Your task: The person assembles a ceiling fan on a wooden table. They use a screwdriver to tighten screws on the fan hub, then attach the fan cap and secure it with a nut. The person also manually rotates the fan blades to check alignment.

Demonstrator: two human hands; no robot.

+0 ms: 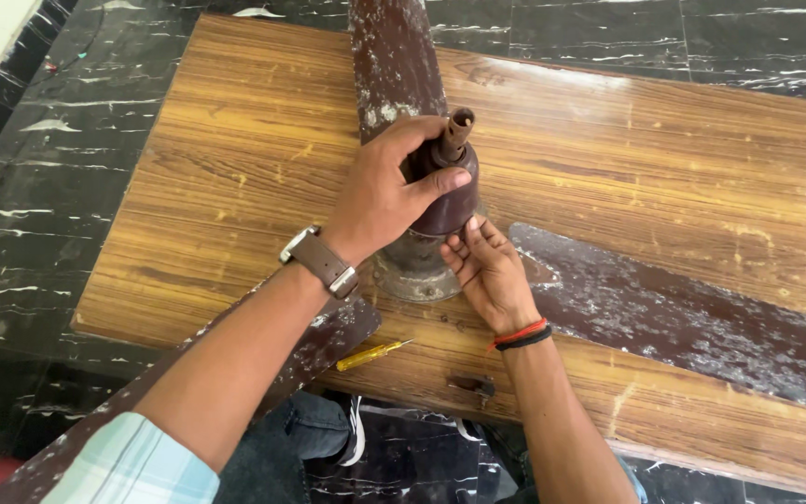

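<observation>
Head view, the only one we have: we're looking down on an old brown ceiling fan with three dusty, paint-flecked metal blades, lying on a scuffed wooden plank surface over a black marble floor. The fan's hub sits about mid-surface, a bit toward the near edge. Our left hand, the one with the brown-strap wristwatch, is closed around the dark brown bell-shaped canopy cup on the fan's downrod, thumb across its front. Our right hand, red and black threads at the wrist, is half open with fingertips touching the grey motor housing just under that cup, not gripping anything.

Looks to us like we're working the cup loose from the motor. Next move probably calls for a steady hold on the housing.

A yellow-handled screwdriver lies by the near edge, apart from both hands.
</observation>
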